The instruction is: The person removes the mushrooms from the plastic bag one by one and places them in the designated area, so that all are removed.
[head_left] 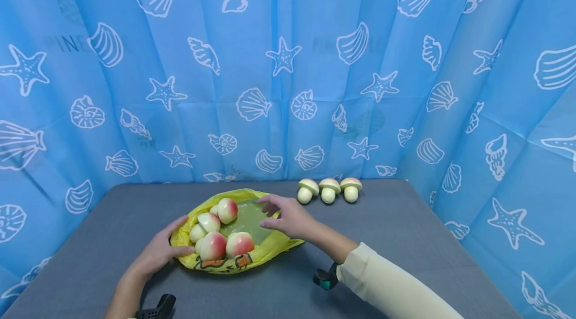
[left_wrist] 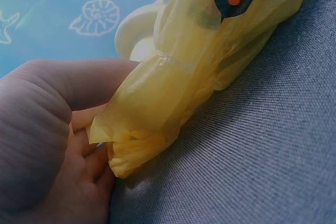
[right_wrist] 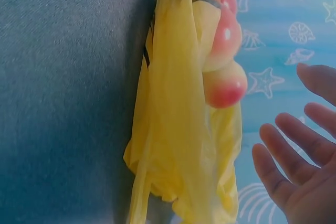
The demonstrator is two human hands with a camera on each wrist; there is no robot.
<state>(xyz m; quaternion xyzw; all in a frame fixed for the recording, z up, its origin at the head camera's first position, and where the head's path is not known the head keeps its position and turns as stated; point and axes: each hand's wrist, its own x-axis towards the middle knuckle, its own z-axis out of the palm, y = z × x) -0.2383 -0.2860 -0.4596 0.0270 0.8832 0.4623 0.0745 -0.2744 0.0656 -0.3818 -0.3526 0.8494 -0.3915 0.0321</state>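
Note:
A yellow plastic bag lies spread with its mouth up, and its greenish inside shows. Several mushroom-shaped pieces with pale stems and pink-and-cream caps, such as one piece, lie in its left half. My left hand rests against the bag's left rim, thumb and forefinger spread apart along it. In the left wrist view, the bag's crumpled edge lies between thumb and fingers. Over the bag's right side hovers my right hand, fingers spread and holding nothing; the right wrist view shows this hand apart from the bag.
Three more mushroom-shaped pieces stand in a row at the back of the grey table, right of the bag. Behind the table hangs a blue curtain with white shells and starfish. Each wrist wears a black device.

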